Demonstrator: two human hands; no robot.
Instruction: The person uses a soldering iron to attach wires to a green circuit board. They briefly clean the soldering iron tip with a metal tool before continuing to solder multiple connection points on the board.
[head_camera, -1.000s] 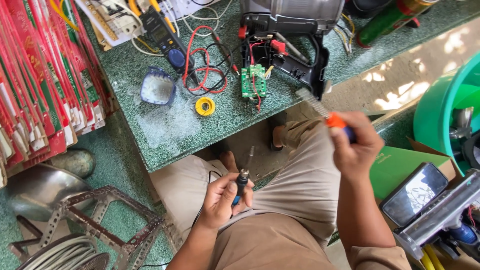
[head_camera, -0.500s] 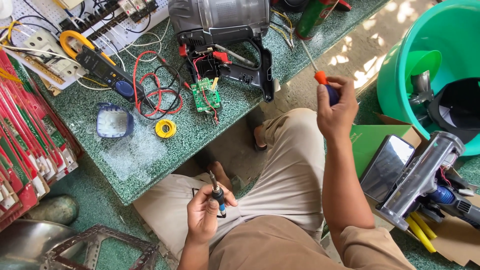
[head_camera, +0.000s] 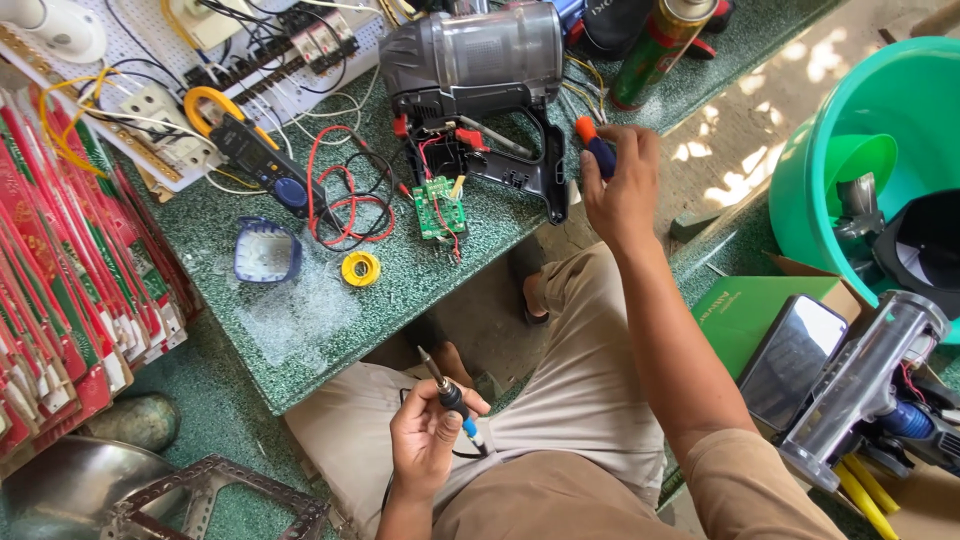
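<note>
Green stone bench: I look down on a speckled worktop (head_camera: 300, 330) strewn with repair gear.
Left hand: my left hand (head_camera: 428, 440) is closed around a soldering iron (head_camera: 447, 392) over my lap, tip pointing up toward the bench edge.
Right hand: my right hand (head_camera: 622, 185) is wrapped tight on an orange-and-blue screwdriver (head_camera: 595, 143), at the handle of the grey vacuum body (head_camera: 480, 80).
Work piece: the vacuum lies opened on the bench, its green circuit board (head_camera: 438, 207) hanging out on red wires.
Nearby: a yellow solder reel (head_camera: 361, 268) and clamp meter (head_camera: 255, 152) lie left of the board.
Step, as I judge it: tool work at the opened housing, iron held ready.
Next move calls for: steady aim on the small board, iron tip kept clear of my leg.
</note>
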